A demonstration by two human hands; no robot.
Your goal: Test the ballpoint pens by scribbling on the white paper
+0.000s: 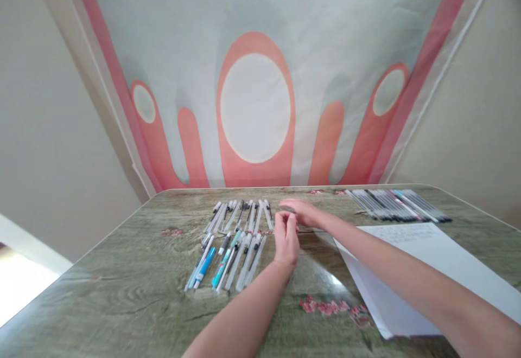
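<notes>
My left hand [287, 241] is raised over the middle of the table, its thumb and fingers pinched together. My right hand [302, 211] reaches in from the right and meets it, fingers bent around the same spot. A thin dark sliver shows between the two hands, too small and covered to name. Just left of my hands lies an upper row of clear pen barrels and caps [240, 216]. Nearer to me is a second row of pens [230, 263], including a blue pen [204, 267] and a teal pen [222, 267].
A wood-patterned table [134, 287] with pink flower prints spans the view. White paper [423, 271] with handwriting at its top lies under my right forearm. Several slim pens or refills [399, 206] lie side by side at the back right. Behind stands a pink-and-grey patterned backdrop [256, 108].
</notes>
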